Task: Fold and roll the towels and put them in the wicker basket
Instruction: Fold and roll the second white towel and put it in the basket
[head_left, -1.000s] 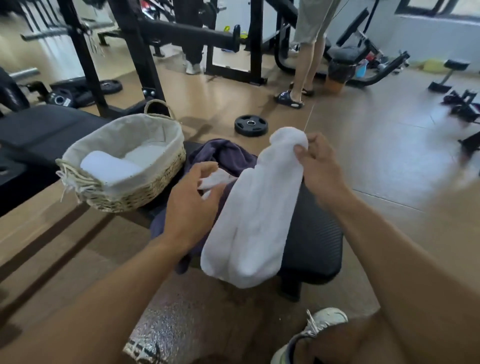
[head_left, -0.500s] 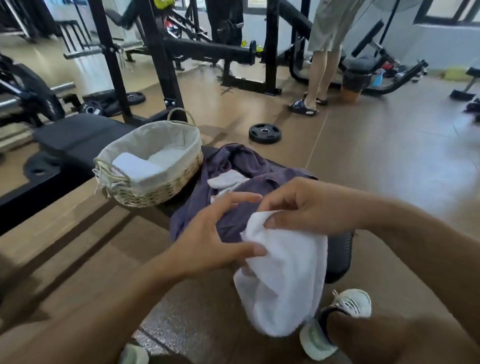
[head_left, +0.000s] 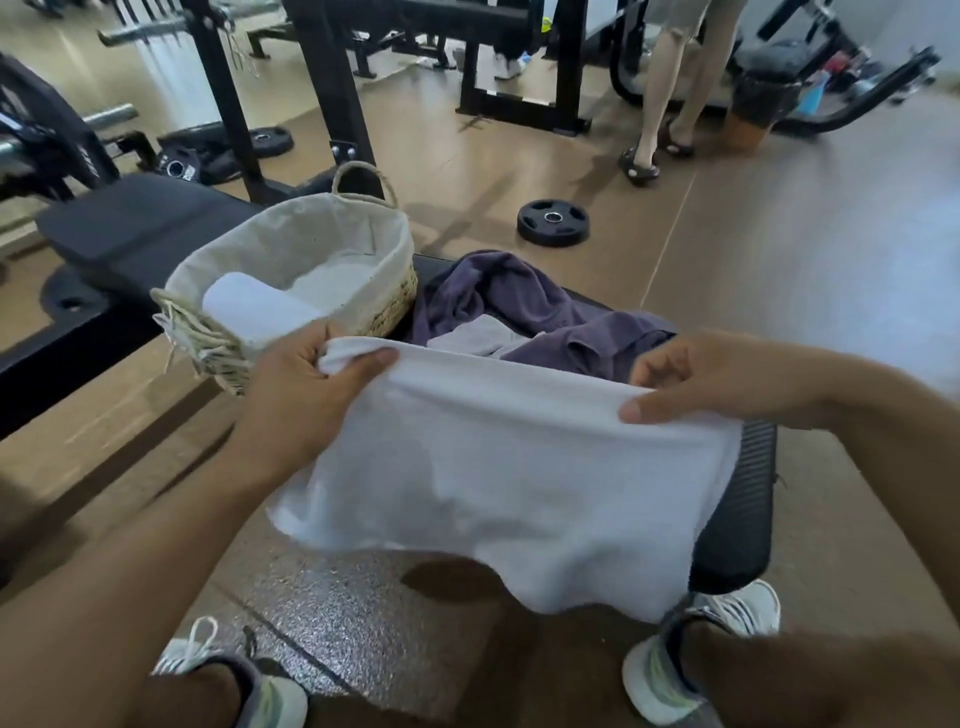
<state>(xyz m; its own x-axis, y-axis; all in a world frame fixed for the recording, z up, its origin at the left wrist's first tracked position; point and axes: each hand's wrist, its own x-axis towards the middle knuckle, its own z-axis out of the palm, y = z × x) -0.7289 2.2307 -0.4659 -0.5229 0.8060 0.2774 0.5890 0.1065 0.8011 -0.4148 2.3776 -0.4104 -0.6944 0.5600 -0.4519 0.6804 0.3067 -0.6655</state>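
I hold a white towel (head_left: 509, 478) stretched out in front of me, hanging over the near end of a black bench (head_left: 737, 525). My left hand (head_left: 306, 395) pinches its upper left corner; my right hand (head_left: 696, 379) pinches the upper right edge. The wicker basket (head_left: 363, 270), lined with pale cloth, stands on the bench to the left and holds a rolled white towel (head_left: 254, 312). Behind my towel a purple towel (head_left: 524, 306) lies crumpled on the bench with a small pale cloth (head_left: 475, 335) on it.
A black weight plate (head_left: 552, 222) lies on the brown floor beyond the bench. Another person's legs (head_left: 670, 88) stand at the back right. A black rack post (head_left: 332, 88) and another bench (head_left: 140, 228) are behind the basket. My shoes (head_left: 696, 660) are below.
The towel hung bunched from my right hand, then both hands met at its top; now my hands have drawn apart and spread it wide.
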